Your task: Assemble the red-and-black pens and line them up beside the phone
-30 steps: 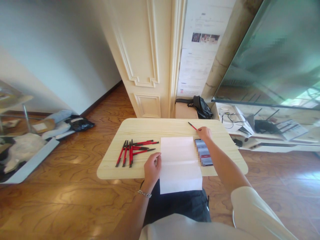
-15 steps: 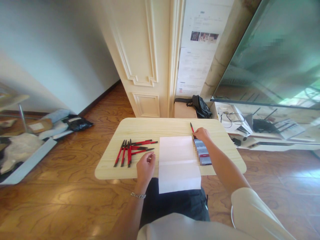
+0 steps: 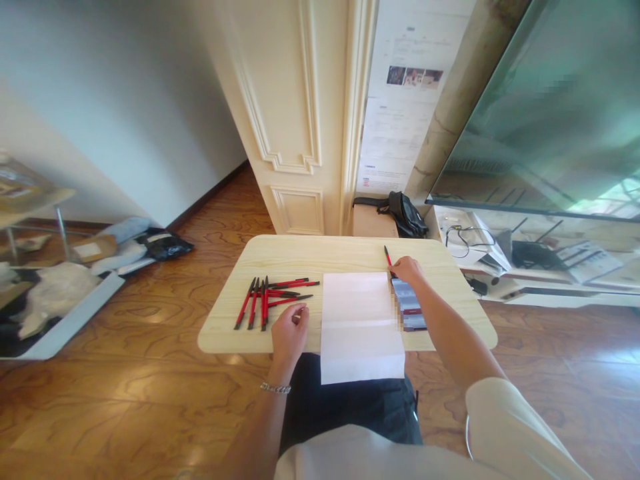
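On the light wooden table (image 3: 280,248), my right hand (image 3: 406,269) pinches a red pen (image 3: 389,259) with a black tip, which points away from me. Just below that hand lies a blue-grey packet (image 3: 407,297) with a dark red band, partly covered by my forearm. A creased white sheet of paper (image 3: 363,313) lies in the middle and hangs over the near edge. My left hand (image 3: 291,330) is loosely closed beside the sheet, with nothing visible in its fingers. Several red and black pens (image 3: 263,303) lie in a loose pile to its left, some crossing others.
Beyond the table stand a cream panelled door (image 3: 295,133) and a black bag (image 3: 407,213) on a box. At the right, a white low cabinet (image 3: 530,283) holds a router and cables under a large screen (image 3: 550,120). Packages (image 3: 120,247) lie on the floor at left.
The camera view has shifted slightly. My right hand still pinches the pen at the packet's far end, and my left hand stays by the pile with little visible movement.
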The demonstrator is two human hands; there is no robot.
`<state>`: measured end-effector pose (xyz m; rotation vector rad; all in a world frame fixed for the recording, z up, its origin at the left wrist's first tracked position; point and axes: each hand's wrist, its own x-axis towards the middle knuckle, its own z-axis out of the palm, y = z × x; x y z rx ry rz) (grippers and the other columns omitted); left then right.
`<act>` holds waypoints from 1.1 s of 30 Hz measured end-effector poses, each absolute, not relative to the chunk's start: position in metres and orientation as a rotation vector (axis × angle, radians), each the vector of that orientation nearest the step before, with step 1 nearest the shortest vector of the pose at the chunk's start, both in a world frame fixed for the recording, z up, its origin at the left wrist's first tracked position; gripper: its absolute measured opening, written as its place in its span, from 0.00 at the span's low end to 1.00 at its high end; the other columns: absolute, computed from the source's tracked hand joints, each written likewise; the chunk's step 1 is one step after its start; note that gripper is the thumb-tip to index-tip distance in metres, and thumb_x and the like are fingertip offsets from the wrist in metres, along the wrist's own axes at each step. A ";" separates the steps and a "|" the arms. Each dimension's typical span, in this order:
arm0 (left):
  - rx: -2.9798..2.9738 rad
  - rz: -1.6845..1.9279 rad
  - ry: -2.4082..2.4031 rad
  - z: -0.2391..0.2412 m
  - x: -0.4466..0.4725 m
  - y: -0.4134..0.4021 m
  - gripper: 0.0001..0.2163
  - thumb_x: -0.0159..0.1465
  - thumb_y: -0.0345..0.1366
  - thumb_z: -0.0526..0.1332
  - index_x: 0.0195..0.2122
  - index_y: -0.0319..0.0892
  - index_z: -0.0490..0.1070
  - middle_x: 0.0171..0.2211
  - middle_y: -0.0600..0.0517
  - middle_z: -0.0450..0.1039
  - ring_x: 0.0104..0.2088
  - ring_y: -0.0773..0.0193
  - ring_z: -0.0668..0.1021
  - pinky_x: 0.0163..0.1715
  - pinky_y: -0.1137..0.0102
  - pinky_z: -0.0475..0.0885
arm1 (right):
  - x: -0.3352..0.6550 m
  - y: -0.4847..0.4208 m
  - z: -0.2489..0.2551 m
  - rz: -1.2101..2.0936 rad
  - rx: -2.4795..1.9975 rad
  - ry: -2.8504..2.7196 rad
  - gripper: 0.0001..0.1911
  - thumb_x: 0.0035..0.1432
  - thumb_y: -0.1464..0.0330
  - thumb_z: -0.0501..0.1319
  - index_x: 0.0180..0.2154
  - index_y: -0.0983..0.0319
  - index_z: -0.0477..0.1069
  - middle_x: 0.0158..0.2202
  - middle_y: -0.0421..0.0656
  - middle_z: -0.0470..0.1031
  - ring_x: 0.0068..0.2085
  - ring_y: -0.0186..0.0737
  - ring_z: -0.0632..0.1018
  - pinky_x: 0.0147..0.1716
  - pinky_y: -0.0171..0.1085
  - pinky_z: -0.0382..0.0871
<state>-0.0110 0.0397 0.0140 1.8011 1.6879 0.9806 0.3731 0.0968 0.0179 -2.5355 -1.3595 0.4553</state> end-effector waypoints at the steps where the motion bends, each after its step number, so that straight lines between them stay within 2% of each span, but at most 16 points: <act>1: 1.798 0.981 1.687 0.014 -0.012 0.040 0.14 0.61 0.45 0.55 0.39 0.44 0.75 0.33 0.51 0.78 0.27 0.64 0.78 0.32 0.69 0.72 | 0.373 0.097 0.017 0.457 -2.533 -1.362 0.18 0.50 0.54 0.62 0.33 0.61 0.80 0.32 0.51 0.79 0.38 0.45 0.78 0.35 0.36 0.66; 10: 1.727 1.007 1.670 0.011 -0.016 0.039 0.14 0.61 0.45 0.56 0.40 0.44 0.75 0.32 0.51 0.78 0.27 0.64 0.78 0.29 0.70 0.72 | 0.376 0.098 0.015 0.445 -2.506 -1.368 0.17 0.52 0.55 0.61 0.32 0.60 0.80 0.32 0.50 0.79 0.39 0.45 0.78 0.34 0.34 0.65; 16: 1.748 1.028 1.648 0.011 -0.016 0.037 0.13 0.61 0.44 0.56 0.40 0.43 0.75 0.33 0.50 0.78 0.29 0.63 0.78 0.32 0.69 0.73 | 0.371 0.100 0.017 0.444 -2.512 -1.379 0.15 0.52 0.57 0.61 0.32 0.60 0.80 0.32 0.48 0.79 0.39 0.45 0.77 0.35 0.35 0.65; 23: 1.730 1.029 1.656 0.015 -0.019 0.034 0.14 0.62 0.44 0.56 0.41 0.42 0.74 0.34 0.50 0.78 0.28 0.64 0.78 0.33 0.69 0.73 | 0.361 0.097 0.032 0.370 -2.534 -1.334 0.18 0.55 0.55 0.59 0.36 0.62 0.79 0.38 0.52 0.79 0.43 0.49 0.76 0.38 0.38 0.64; 26: 1.686 1.043 1.668 0.016 -0.021 0.033 0.14 0.62 0.44 0.56 0.41 0.41 0.74 0.35 0.48 0.78 0.29 0.64 0.78 0.33 0.69 0.73 | 0.328 0.093 0.043 0.271 -2.415 -1.369 0.20 0.59 0.55 0.55 0.42 0.60 0.77 0.41 0.50 0.78 0.44 0.47 0.75 0.40 0.37 0.64; 30: 1.650 1.043 1.658 0.015 -0.022 0.031 0.14 0.62 0.43 0.56 0.41 0.41 0.74 0.34 0.49 0.78 0.29 0.64 0.78 0.32 0.69 0.73 | 0.245 0.086 0.050 0.362 -1.974 -1.850 0.15 0.62 0.60 0.54 0.40 0.57 0.77 0.41 0.44 0.77 0.42 0.40 0.75 0.42 0.34 0.63; 33: 1.632 1.044 1.674 0.014 -0.024 0.027 0.13 0.63 0.42 0.56 0.41 0.41 0.74 0.35 0.49 0.78 0.30 0.64 0.78 0.32 0.70 0.72 | 0.180 0.085 0.045 0.391 -1.784 -2.071 0.12 0.61 0.63 0.56 0.39 0.57 0.77 0.40 0.45 0.77 0.43 0.41 0.74 0.43 0.34 0.63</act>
